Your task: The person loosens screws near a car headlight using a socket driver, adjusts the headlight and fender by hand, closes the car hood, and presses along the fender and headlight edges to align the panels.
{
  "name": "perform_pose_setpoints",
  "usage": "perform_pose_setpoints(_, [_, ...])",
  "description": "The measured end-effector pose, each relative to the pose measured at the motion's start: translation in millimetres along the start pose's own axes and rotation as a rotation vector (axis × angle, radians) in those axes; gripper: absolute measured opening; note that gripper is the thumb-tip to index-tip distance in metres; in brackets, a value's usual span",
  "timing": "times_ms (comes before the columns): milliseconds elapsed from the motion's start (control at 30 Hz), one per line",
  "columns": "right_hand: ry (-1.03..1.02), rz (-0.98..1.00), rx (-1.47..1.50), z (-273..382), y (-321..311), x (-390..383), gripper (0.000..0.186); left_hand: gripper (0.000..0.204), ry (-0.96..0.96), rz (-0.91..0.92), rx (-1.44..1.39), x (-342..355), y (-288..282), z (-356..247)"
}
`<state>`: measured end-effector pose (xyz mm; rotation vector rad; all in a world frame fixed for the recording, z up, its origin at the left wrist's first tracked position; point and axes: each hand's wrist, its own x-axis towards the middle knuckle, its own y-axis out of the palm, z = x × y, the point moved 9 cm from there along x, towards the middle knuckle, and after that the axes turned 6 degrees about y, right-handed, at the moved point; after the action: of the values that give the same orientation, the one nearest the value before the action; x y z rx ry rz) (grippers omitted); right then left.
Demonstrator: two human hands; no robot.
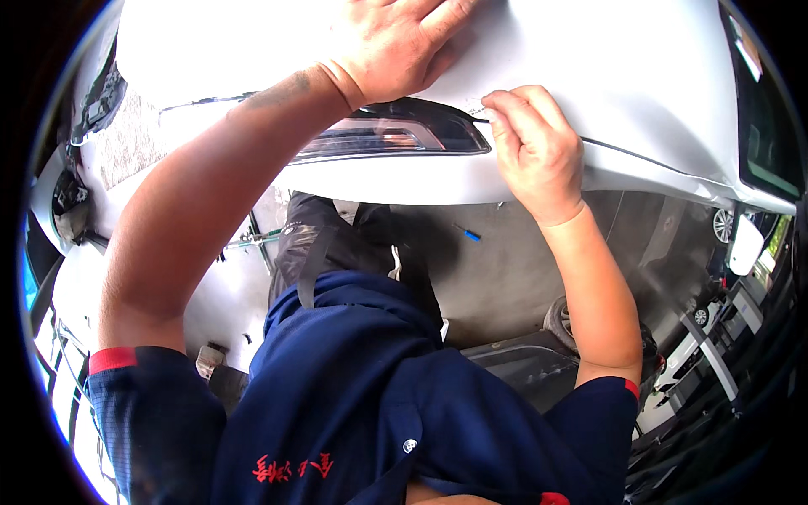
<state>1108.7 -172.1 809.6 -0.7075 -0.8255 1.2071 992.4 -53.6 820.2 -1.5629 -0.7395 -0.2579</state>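
- Partly, the left forearm (pixel 210 181) hid one long, dark-edged lamp (pixel 446 135) in the glossy white car panel (pixel 640 76).
- Two bare hands showed: left hand (pixel 397 44) spread on the panel, fingertips cut off; right hand (pixel 539 143) pinched together beside the lamp, contents indistinct.

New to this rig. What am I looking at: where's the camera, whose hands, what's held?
No robot here. One wide fisheye camera on a person's head looks down, so straight edges bend and the wearer's dark blue shirt fills the lower part. Both bare hands are the wearer's own. The left hand, partly cut off by the top edge, lies on the body of a white car. The right hand has its fingertips together by the corner of a lamp; whatever they may pinch is too small to make out. Below, a blue tool lies on the grey floor.
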Motion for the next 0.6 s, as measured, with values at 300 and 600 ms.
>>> perform_pose_setpoints(300, [-0.11,0.026,-0.092,6.4,4.2,-3.6,0.013,0.063,0.007,0.004,0.016,1.2,-2.3,-3.4])
perform_pose_setpoints(600, [-0.076,-0.023,-0.036,5.8,1.4,-3.0,0.013,0.064,0.014,-0.018,0.017,-1.4,-3.1,-0.4])
